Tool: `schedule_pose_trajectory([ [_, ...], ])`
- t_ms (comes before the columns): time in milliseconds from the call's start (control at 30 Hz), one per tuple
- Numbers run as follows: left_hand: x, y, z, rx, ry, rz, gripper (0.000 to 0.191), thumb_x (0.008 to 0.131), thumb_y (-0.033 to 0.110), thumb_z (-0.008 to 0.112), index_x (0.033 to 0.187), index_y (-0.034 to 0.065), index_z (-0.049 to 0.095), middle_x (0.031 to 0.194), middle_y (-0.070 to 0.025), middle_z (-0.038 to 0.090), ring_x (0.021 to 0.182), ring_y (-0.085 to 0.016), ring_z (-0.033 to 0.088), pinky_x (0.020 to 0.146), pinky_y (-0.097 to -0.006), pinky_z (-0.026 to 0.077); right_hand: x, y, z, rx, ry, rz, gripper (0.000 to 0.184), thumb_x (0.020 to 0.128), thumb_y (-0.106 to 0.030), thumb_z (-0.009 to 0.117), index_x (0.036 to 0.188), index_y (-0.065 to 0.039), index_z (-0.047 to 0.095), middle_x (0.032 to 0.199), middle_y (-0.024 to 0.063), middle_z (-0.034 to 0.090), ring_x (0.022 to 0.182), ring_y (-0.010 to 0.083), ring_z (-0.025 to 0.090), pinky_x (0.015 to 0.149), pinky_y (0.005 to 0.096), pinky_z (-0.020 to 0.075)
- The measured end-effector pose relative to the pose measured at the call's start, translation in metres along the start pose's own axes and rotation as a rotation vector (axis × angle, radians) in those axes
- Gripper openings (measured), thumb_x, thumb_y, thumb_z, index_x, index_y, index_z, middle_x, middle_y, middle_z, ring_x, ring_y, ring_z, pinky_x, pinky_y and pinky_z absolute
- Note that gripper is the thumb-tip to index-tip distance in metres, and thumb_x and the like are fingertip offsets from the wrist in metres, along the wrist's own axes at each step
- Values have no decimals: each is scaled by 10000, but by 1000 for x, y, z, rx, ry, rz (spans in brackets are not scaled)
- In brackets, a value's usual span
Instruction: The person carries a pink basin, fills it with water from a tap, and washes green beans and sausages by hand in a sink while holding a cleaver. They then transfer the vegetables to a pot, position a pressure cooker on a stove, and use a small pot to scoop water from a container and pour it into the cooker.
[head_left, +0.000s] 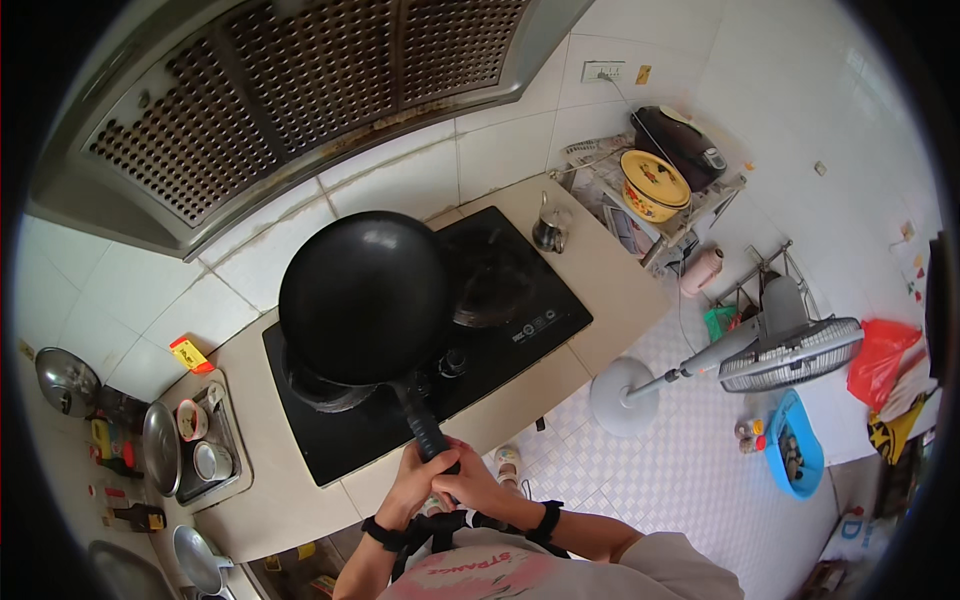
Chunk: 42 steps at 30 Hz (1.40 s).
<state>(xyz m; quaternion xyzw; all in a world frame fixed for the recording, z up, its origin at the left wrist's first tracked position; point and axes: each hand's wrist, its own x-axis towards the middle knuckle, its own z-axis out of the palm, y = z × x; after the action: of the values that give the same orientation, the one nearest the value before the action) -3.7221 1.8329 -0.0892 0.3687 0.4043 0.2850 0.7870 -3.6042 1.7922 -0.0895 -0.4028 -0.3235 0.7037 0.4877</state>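
A black frying wok (360, 300) is over the left side of the black glass gas cooktop (480, 382). Its inside looks bare. I cannot tell whether the pan rests on the left burner (322, 394) or is held just above it. The ribbed black handle (424, 427) points toward my body. My left hand (409, 476) grips the handle's end from the left. Against it, my right hand (476, 484) closes on the same end from the right. Part of the handle is hidden by my fingers. The right burner (491, 296) has nothing on it.
A range hood (300, 97) overhangs the cooktop. Left on the counter is a metal tray (240, 457) with bowls and a lid. A glass cruet (551, 225) stands to the right. Beyond the counter are a floor fan (791, 356), a yellow enamel pot (654, 186) and a blue basin (795, 446).
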Motion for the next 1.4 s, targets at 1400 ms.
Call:
schedule_pose_trajectory([
  [1400, 161, -35, 109, 202, -158, 133, 658, 842, 515, 553, 1185, -30, 420, 942, -104, 557, 695, -156, 602, 566, -251, 514, 27, -75, -189, -104, 83, 105, 273, 738, 23, 543, 995, 26, 450, 623, 88, 536, 468, 164, 537, 416, 272, 437],
])
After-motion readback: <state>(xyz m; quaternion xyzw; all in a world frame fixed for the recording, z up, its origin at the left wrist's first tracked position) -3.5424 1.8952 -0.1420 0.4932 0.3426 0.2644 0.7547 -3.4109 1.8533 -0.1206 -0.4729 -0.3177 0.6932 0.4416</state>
